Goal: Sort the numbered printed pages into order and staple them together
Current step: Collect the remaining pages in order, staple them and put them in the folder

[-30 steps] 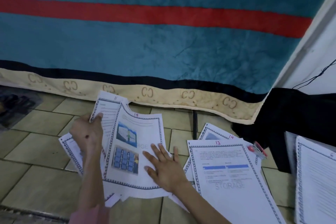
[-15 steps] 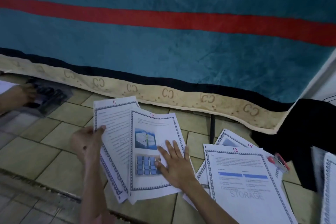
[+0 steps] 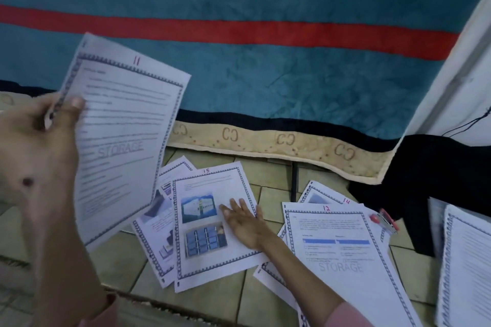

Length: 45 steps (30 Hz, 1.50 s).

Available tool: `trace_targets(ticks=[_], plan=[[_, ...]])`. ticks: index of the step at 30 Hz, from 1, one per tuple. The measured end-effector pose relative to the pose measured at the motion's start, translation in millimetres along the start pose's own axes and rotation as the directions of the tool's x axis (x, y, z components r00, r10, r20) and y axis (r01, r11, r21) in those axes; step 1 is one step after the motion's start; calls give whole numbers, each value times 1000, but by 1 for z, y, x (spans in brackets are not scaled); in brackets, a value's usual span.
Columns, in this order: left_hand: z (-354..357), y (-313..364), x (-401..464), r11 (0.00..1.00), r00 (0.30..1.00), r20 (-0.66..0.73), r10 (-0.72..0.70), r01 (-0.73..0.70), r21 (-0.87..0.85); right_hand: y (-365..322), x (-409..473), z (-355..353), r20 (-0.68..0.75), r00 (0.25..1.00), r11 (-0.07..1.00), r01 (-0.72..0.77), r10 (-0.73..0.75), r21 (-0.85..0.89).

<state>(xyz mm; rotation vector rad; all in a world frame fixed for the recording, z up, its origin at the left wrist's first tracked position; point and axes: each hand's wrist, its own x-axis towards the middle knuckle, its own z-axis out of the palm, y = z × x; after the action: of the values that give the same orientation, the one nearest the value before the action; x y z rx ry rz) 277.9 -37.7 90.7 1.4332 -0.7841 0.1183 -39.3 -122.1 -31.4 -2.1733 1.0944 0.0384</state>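
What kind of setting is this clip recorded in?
Probably a home, worked on the floor: beige tiled floor, a teal plush blanket with a red stripe hanging down to it, and numbered printed pages spread over the tiles.

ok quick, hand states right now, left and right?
Left hand: closed, pinching page 11 by its left edge, lifted off the floor.
Right hand: open, fingers flat on page 15, holding nothing.
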Motion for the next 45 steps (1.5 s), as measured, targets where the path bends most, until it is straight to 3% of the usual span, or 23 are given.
trace_targets(ticks=[3, 6, 9, 12, 15, 18, 23, 25, 27, 30, 35, 40, 42, 45], plan=[[28, 147, -43, 996, 992, 105, -64, 71, -62, -2, -14, -16, -188, 982, 929, 75, -6, 361], [50, 185, -76, 991, 964, 267, -14, 48, -123, -12, -38, -46, -331, 943, 692, 227, 19, 685], [78, 193, -93, 966, 932, 353, -76, 157, -206, -4, -68, -84, -506, 860, 563, 389, 62, 729], [111, 189, -118, 946, 892, 436, -118, 234, -223, 18, -108, -115, -613, 767, 621, 389, 191, 681], [142, 166, -159, 949, 823, 529, -205, 299, -97, 54, -151, -129, -638, 703, 747, 233, 313, 623], [164, 140, -213, 956, 654, 704, -278, 262, 135, 96, -186, -123, -561, 698, 806, -39, 445, 591], [186, 97, -288, 925, 360, 852, -379, 180, 335, 150, -195, -80, -406, 664, 756, -398, 628, 519], [192, 81, -303, 906, 297, 857, -422, 95, 413, 162, -187, -62, -380, 621, 723, -523, 686, 451], [199, 73, -308, 877, 316, 824, -471, 65, 476, 170, -181, -52, -377, 585, 696, -589, 718, 410], [203, 78, -300, 878, 379, 799, -467, 86, 472, 177, -173, -46, -390, 580, 695, -533, 716, 483], [207, 81, -289, 824, 443, 704, -555, 406, 394, 175, -179, -49, -421, 599, 701, -367, 681, 611], [201, 79, -275, 628, 321, 684, -655, 734, 257, 169, -188, -57, -450, 631, 708, -234, 632, 667], [198, 79, -265, 586, 267, 714, -647, 774, 241, 163, -190, -64, -472, 638, 727, -210, 609, 653], [188, 76, -249, 610, 213, 793, -571, 756, 237, 151, -189, -71, -464, 715, 757, -138, 522, 639]])
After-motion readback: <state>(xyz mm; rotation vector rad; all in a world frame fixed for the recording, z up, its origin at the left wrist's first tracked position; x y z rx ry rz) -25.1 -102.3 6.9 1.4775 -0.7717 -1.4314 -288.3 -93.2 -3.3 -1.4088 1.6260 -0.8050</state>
